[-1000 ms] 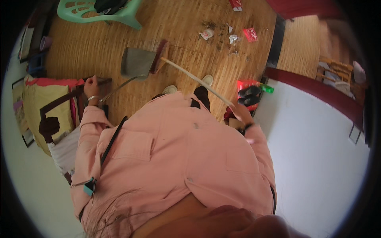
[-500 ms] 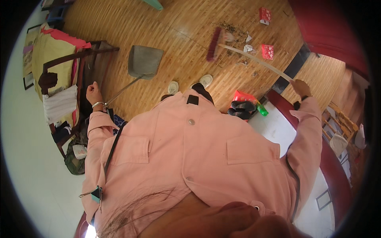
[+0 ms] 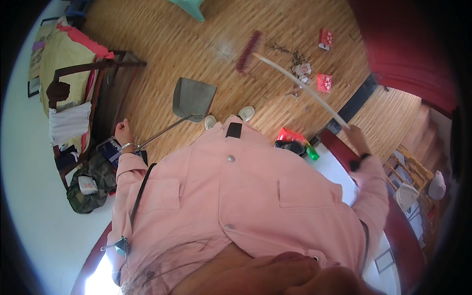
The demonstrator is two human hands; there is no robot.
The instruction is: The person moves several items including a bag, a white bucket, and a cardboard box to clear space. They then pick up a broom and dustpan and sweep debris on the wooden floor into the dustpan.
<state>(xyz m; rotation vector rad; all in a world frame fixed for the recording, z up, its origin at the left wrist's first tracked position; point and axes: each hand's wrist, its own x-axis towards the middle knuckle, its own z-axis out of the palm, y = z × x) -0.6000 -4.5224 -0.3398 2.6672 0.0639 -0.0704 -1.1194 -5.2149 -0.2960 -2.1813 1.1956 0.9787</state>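
Observation:
My right hand (image 3: 356,140) is wrapped round the pale handle of a broom (image 3: 248,51) with dark red bristles. The broom head sits on or just above the wooden floor, left of a strip of dark debris (image 3: 296,58). Crumpled white paper (image 3: 303,70) lies at the near end of that debris. At the left, my left hand (image 3: 124,132) is closed, with the long handle of a grey dustpan (image 3: 194,98) running up to its wrist. How the fingers sit on that handle is mostly hidden. The dustpan is on the floor, ahead of my shoes (image 3: 246,113).
Two red-and-white boxes (image 3: 324,82) lie right of the debris. A wooden bench (image 3: 101,64) with bedding stands left, bags (image 3: 91,187) beside it. A white table with a red edge (image 3: 329,140) is close on my right, near a wooden chair (image 3: 418,169). A green stool (image 3: 189,7) shows at the far edge.
The broom head has moved left, away from the debris and paper, its bristles now tilted. The dustpan appears farther right in view. Both hands keep their positions at the handles.

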